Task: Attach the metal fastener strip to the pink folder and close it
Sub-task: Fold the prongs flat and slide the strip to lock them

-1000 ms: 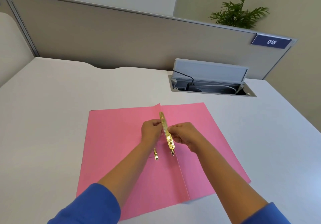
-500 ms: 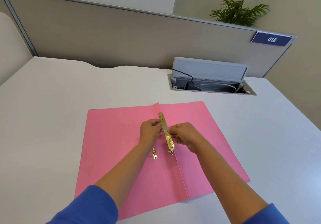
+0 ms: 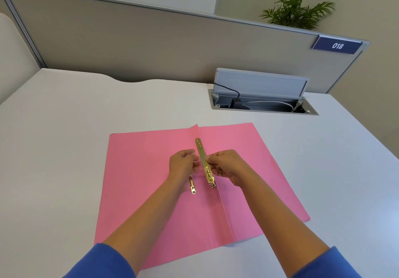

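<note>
Brass-coloured metal fastener strip [image 3: 204, 161] was pinched between fingers of the left hand [image 3: 182, 165] and right hand [image 3: 226, 166], both closed on it, over the centre fold of the open pink folder [image 3: 140, 180], flat on the white bench [image 3: 64, 148].

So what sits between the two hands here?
In the head view, the gold fastener strip stands between the left hand and right hand, both pinching it over the open folder's crease.
</note>
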### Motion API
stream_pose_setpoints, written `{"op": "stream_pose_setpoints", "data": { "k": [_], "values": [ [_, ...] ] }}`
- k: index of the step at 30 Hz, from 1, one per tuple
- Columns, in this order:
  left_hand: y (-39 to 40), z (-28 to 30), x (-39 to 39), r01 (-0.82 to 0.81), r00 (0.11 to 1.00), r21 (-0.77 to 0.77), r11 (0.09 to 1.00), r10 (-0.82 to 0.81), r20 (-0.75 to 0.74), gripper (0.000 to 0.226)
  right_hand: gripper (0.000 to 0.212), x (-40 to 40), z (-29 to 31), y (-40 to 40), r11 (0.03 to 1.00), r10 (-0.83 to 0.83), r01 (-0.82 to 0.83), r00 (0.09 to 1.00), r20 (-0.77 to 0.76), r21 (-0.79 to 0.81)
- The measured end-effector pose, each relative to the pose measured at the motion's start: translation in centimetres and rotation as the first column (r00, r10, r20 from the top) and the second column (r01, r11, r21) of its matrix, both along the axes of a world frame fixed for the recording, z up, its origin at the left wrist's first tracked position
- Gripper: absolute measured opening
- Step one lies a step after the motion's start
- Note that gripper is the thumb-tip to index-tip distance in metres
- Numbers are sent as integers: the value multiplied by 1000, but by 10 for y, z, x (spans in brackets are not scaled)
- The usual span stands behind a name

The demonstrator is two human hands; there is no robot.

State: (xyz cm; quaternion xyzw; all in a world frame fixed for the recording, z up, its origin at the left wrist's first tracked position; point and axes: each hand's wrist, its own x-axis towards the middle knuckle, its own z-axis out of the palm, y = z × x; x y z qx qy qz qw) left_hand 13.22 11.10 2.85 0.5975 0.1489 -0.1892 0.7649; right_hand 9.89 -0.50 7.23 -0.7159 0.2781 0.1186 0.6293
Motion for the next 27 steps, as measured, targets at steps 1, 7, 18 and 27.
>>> {"op": "stream_pose_setpoints", "data": {
  "k": [1, 7, 18, 27],
  "values": [
    [3, 2, -3, 2, 999, -63, 998, -5, -52, 14, 22, 1, -1, 0, 1000, 1, -1, 1000, 0, -6],
    [9, 10, -9, 103, 975, -176, 979, -134, -175, 3, 11, -4, -2, 4, 1000, 17, -17, 1000, 18, -10],
    [11, 11, -7, 114, 973, -179, 977, -147, -181, 12, 23, -35, -10, -27, 858, 333, -305, 943, -5, -413],
    [9, 14, -8, 110, 977, -170, 979, -138, -164, 14, 19, -42, -24, -15, 789, 427, -346, 903, 48, -507]
  ]
}}
